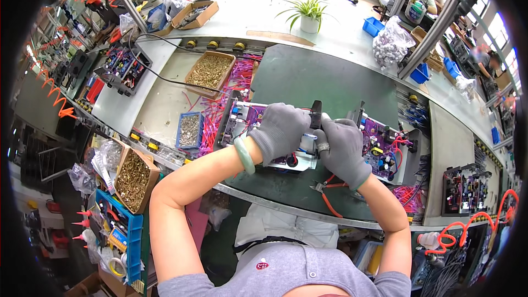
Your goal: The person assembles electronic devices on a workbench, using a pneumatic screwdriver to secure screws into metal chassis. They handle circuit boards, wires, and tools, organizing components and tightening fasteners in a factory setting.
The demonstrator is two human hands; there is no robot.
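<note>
My left hand (282, 132), in a grey glove, is curled over the open chassis with a purple circuit board (253, 116). My right hand (346, 151), also gloved, is bent close beside it, fingers drawn together. Between the two hands a black upright piece (315, 111) sticks up, close to the fingertips of both. What the fingers grip is hidden by the gloves. A second chassis with a purple board (379, 151) lies just right of my right hand. Red-handled pliers (330, 202) rest on the green mat (330, 71) below my right hand.
Left of the chassis are a cardboard tray of brass-coloured parts (210, 71), a blue bin of small metal parts (190, 130) and pink wires (242, 80). More chassis stand at left (124, 69) and right (466, 190). A potted plant (309, 23) stands beyond the mat.
</note>
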